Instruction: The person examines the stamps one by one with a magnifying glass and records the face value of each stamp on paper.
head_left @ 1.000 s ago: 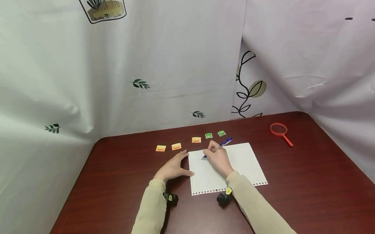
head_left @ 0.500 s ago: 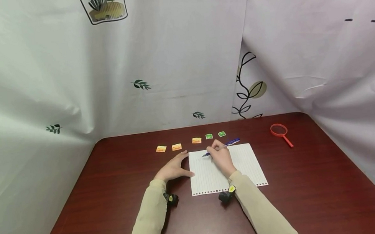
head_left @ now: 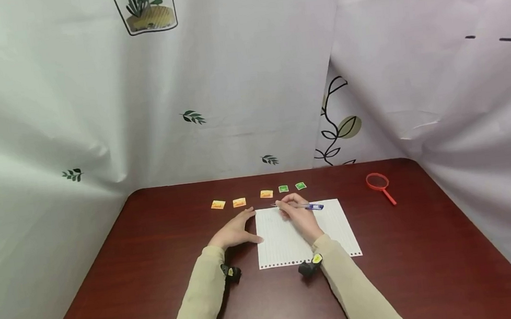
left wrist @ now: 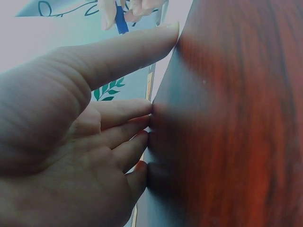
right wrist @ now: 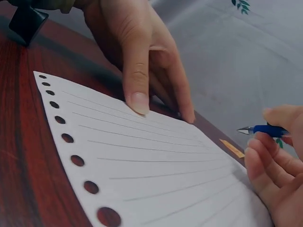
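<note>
A sheet of lined paper [head_left: 276, 244], punched with holes along its near edge, lies on the table. My right hand [head_left: 304, 222] pinches a blue pen [head_left: 315, 206] over the paper's upper part. The pen's tip points left, and in the right wrist view the pen [right wrist: 269, 130] shows its bare metal point raised above the sheet. My left hand [head_left: 232, 231] rests at the sheet's left edge, fingers extended and thumb spread. In the right wrist view the left thumb [right wrist: 138, 90] touches the paper's edge.
Beyond the paper, three orange cards [head_left: 239, 202] and two green cards [head_left: 283, 189] lie in a row. A red magnifying glass [head_left: 378, 182] lies at the back right of the brown table [head_left: 155, 276]. A pale printed cloth [head_left: 236, 77] hangs behind.
My right hand has shifted slightly right, and the pen's tip has moved from the written lines toward the paper's top edge. The pen's rear end has tipped downward. The left hand stays put.
</note>
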`<state>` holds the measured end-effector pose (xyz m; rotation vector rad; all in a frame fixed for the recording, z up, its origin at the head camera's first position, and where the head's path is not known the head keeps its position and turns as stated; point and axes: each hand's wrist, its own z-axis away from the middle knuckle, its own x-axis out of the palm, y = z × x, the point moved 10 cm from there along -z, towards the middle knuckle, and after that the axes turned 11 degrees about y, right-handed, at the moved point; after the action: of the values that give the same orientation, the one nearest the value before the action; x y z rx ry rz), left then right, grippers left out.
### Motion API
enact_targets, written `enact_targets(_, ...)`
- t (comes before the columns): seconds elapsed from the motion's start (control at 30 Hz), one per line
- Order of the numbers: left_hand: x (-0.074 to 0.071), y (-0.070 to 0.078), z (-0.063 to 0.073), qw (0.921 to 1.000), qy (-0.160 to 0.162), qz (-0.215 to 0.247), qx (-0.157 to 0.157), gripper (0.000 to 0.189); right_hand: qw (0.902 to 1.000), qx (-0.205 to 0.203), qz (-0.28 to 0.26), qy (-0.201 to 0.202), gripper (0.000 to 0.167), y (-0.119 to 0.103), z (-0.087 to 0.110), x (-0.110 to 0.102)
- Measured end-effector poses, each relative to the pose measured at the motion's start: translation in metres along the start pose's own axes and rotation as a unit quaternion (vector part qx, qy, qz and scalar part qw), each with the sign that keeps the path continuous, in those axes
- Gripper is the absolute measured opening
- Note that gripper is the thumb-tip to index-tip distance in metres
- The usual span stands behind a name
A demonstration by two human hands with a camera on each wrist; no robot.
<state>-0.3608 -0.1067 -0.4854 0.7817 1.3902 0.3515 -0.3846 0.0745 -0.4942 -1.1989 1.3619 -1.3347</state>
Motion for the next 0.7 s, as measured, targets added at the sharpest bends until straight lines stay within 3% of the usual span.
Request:
enact_targets(0.2, -0.001, 0.001, 0.002, 1.0000, -0.004, -0.002, 0.000, 0.090, 0.9989, 0.000, 0.029, -0.035, 0.019, -0.003, 0.001, -0.009)
enact_targets(0.43, -0.002, 0.000, 0.006, 1.0000, 0.002, 0.003, -0.006, 0.090, 0.9957, -0.020, 0.079, -0.045, 0.019, -0.010, -0.005, -0.044)
enact_targets(0.7, -0.001, 0.000, 0.006, 1.0000, -0.002, 0.007, -0.004, 0.091, 0.9758, -0.106, 0.186, -0.046, 0.027, -0.033, -0.013, -0.095)
